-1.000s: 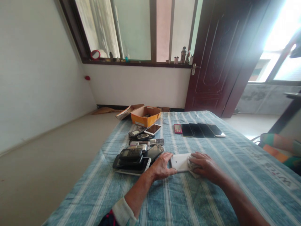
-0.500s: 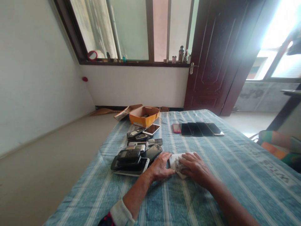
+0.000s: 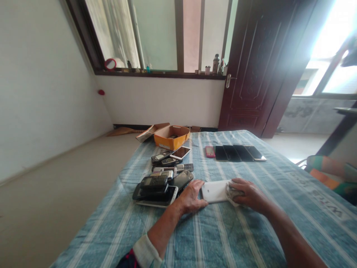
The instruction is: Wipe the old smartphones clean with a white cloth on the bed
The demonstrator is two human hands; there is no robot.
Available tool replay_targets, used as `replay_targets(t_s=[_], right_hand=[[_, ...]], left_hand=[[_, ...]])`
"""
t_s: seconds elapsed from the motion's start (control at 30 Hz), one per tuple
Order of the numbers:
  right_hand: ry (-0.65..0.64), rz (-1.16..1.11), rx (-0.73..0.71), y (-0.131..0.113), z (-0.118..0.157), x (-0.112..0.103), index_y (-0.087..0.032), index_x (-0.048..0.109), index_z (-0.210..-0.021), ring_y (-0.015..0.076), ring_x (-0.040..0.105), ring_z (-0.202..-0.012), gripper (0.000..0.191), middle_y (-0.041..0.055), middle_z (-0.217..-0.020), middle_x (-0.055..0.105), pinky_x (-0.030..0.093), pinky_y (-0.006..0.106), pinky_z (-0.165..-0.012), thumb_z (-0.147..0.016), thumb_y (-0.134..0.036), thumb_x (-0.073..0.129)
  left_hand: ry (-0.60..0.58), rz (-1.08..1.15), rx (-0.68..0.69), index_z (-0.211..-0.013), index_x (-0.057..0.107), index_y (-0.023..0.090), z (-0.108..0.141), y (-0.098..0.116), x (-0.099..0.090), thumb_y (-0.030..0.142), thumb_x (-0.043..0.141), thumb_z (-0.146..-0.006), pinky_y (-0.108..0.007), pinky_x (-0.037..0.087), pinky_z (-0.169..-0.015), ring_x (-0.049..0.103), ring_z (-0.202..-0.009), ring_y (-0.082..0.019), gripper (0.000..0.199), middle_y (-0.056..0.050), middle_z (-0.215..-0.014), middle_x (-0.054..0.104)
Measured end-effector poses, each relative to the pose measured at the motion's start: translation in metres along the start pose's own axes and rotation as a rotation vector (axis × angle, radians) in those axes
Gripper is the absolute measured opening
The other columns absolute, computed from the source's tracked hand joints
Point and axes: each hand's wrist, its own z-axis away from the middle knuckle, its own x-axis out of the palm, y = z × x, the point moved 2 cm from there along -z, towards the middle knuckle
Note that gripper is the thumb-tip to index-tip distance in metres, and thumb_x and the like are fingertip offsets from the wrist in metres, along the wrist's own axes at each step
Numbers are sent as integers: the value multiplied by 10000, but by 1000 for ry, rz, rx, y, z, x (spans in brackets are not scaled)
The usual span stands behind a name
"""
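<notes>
A white phone lies back up on the striped cloth cover. At its left end, the thumb and fingers of my left hand close on the edges and hold it. My right hand presses a crumpled whitish wipe against the phone's right end. The hand partly covers the wipe, so I cannot tell whether it is paper or cloth. Left of my left hand is a pile of old phones, with a black keypad phone on top and a white-edged smartphone low down.
An open orange cardboard box stands at the far left edge of the striped cover. Before it lies a white smartphone. Farther right, a pink-edged device sits beside a row of several dark phones. A dark red door stands behind.
My right hand has slid the wipe to the right along the phone, uncovering most of its white back. My left hand keeps its hold at the left end.
</notes>
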Motion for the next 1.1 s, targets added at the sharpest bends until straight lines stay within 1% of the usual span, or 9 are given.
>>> replay_targets(t_s=[0.1,0.2,0.33,0.5,0.6,0.67,0.77,0.97,1.1], right_hand=[[-45,19,-57,1,0,0,-266,627,-1215,282,511,-1176,499,74,-1331,536,370,390,-1003,-717,-236,621],[-34,82,-78,-4,0,4,-272,608,-1229,293,472,-1218,484,73,-1333,531,346,422,-1022,-746,-251,602],[-4,180,-133,-18,-2,17,-286,603,-1213,301,433,-1254,429,64,-1320,541,314,463,-1038,-784,-277,603],[73,237,-253,-44,-2,30,-247,627,-1148,278,484,-1184,334,81,-1260,572,334,436,-1014,-815,-272,627],[93,240,-286,-51,-2,31,-244,642,-1103,268,506,-1147,284,82,-1222,589,356,420,-987,-819,-257,632],[92,231,-294,-51,-2,30,-248,641,-1110,264,512,-1140,290,80,-1216,594,362,415,-978,-820,-256,632],[77,205,-272,-41,-3,25,-256,631,-1149,274,502,-1161,340,78,-1241,586,357,431,-988,-810,-277,637],[64,101,-110,-13,-4,20,-266,621,-1212,328,414,-1269,470,94,-1330,524,319,476,-1041,-750,-345,653],[61,69,-70,-11,-3,21,-272,614,-1225,327,439,-1246,493,91,-1319,520,348,461,-1030,-739,-349,638]], left_hand=[[5,-5,-2,-1143,583,145,0,2,0,210,774,-560,-400,379,-1017,520,-1124,-296,617,-104,-1181,589],[18,-11,1,-1121,588,154,0,3,0,193,802,-525,-395,391,-1002,526,-1112,-298,635,-98,-1167,592],[19,-26,6,-1082,593,161,0,4,1,183,814,-519,-393,404,-979,535,-1092,-294,605,-92,-1135,602],[36,-56,7,-1023,601,163,-1,6,2,197,817,-517,-397,415,-955,546,-1065,-294,551,-83,-1104,609],[46,-78,16,-1008,602,159,-2,8,2,192,806,-527,-385,421,-942,552,-1053,-288,523,-84,-1093,612],[48,-90,17,-998,607,150,-2,10,2,189,802,-532,-376,425,-934,557,-1042,-287,506,-89,-1083,616],[52,-90,16,-992,616,151,-1,11,2,184,789,-546,-373,424,-932,560,-1043,-288,480,-86,-1080,623],[75,-76,-10,-1005,626,180,0,10,2,199,813,-519,-373,431,-919,562,-1037,-281,521,-67,-1088,632],[113,-60,-16,-980,635,191,-1,6,5,194,819,-496,-378,432,-913,565,-1025,-280,518,-49,-1053,641]])
